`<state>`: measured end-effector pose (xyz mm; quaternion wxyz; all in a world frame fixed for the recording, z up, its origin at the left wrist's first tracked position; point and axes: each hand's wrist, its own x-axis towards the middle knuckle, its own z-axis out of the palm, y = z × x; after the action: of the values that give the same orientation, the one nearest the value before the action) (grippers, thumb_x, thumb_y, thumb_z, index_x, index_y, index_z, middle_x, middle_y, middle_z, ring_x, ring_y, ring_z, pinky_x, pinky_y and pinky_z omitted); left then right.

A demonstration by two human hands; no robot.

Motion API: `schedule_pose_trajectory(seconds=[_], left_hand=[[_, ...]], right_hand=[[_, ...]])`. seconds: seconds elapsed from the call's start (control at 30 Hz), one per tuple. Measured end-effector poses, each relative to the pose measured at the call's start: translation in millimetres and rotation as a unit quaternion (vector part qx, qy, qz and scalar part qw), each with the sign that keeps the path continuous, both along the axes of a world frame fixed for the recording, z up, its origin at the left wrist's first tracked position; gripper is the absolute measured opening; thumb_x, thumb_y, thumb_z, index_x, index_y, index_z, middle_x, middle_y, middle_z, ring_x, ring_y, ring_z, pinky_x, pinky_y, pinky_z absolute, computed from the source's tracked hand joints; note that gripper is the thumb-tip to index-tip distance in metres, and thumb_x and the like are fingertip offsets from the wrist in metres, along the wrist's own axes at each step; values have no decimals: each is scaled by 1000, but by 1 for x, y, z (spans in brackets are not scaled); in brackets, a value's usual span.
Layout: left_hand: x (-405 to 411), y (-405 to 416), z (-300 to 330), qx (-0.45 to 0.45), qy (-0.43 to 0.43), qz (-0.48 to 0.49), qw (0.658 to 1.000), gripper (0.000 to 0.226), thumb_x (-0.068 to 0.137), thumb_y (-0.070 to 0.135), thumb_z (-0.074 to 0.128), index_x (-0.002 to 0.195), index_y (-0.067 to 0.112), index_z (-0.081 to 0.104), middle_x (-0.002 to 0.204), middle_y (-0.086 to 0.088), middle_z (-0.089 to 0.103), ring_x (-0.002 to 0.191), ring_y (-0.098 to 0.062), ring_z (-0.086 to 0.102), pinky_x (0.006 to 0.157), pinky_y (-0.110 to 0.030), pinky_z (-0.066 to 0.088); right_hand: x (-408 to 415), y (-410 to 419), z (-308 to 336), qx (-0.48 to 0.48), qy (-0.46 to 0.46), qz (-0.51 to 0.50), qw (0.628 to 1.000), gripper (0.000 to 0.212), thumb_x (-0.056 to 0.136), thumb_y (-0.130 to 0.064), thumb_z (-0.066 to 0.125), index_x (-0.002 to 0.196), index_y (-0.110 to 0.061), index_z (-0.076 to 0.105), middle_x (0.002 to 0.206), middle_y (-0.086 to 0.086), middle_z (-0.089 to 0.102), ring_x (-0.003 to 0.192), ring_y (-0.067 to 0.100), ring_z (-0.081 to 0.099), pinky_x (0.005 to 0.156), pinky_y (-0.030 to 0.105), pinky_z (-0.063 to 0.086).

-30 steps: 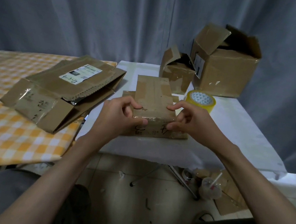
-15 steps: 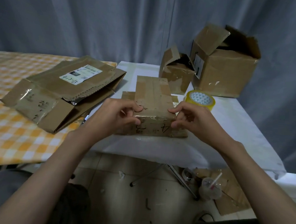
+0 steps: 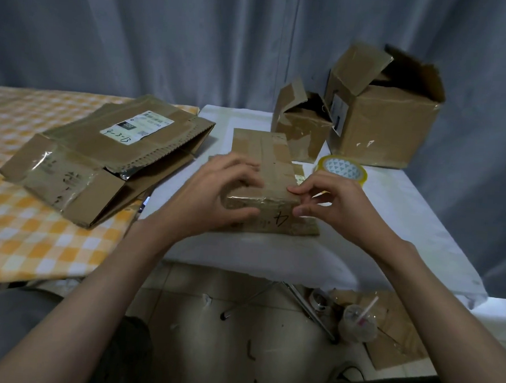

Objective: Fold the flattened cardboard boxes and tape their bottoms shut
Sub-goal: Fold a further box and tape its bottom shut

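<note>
Gripping the small cardboard box (image 3: 262, 165) between curled fingers of left hand (image 3: 213, 194) and right hand (image 3: 336, 208).

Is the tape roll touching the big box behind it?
Cannot tell. In the head view the tape roll overlaps the lower front edge of the big box, but from this angle no plain contact or gap shows between them.

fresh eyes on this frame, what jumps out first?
Both hands, left and right, grip a small flat box at the near middle of the white table. A big flattened box lies to the left on the checked cloth. Two open boxes stand at the back right, a yellow tape roll before them.
</note>
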<state>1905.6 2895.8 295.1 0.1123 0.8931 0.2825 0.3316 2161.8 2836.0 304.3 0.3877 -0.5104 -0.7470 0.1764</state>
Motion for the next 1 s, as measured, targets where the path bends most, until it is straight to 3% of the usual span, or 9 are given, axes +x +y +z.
schedule_pose_trajectory(seconds=[0.1,0.2,0.37,0.53,0.63,0.7,0.9,1.0], left_hand=[[23,-2,-7,-32,2,-34,999,64,81,51,73,137,25,60,143,8,56,137,-9,45,115,-30,33],[38,-1,-23,10,-17,-9,1000,54,87,50,62,134,22,62,136,9,60,135,-11,49,114,-38,38],[42,-2,-34,80,-39,15,996,41,95,42,58,131,23,63,133,12,59,131,-12,53,109,-38,43],[21,-2,-11,-55,-45,19,997,68,77,60,67,136,27,59,144,9,53,139,-5,40,118,-32,31],[-8,4,9,-71,-25,27,997,76,60,58,81,127,26,67,142,10,55,133,1,46,112,-12,27],[-23,6,17,-103,-2,9,995,73,54,47,86,123,28,70,138,14,58,129,10,46,107,-4,25],[-19,7,12,-85,-33,1,996,56,59,44,83,111,25,76,126,11,67,119,1,59,109,-28,43],[-14,6,10,-84,-58,9,995,52,58,44,84,105,23,79,118,9,70,109,-4,65,99,-21,47]], right_hand=[[0,0,0,-24,39,-2,999,32,70,-7,85,101,-4,75,91,7,66,84,20,66,80,31,57],[0,0,-2,-44,63,-15,997,21,78,-14,81,98,-8,76,94,4,70,87,18,68,83,36,57],[-1,2,-3,-103,113,-12,988,14,83,-14,78,94,-12,70,98,15,68,94,35,65,81,53,58],[1,4,1,-106,91,-15,990,25,73,-9,85,89,-15,67,112,12,62,88,21,70,87,40,57],[6,6,2,-89,98,-23,991,21,75,-5,83,90,-10,69,111,12,62,89,23,71,80,29,59],[9,7,2,-74,111,-30,991,19,76,-2,81,91,-8,71,110,12,63,89,25,70,78,32,61],[11,7,1,-59,97,-42,993,20,77,-2,81,94,-10,74,103,2,63,85,17,69,80,37,61],[12,7,1,-65,102,-45,992,20,77,-4,81,94,-12,75,107,8,65,88,20,70,83,40,60]])
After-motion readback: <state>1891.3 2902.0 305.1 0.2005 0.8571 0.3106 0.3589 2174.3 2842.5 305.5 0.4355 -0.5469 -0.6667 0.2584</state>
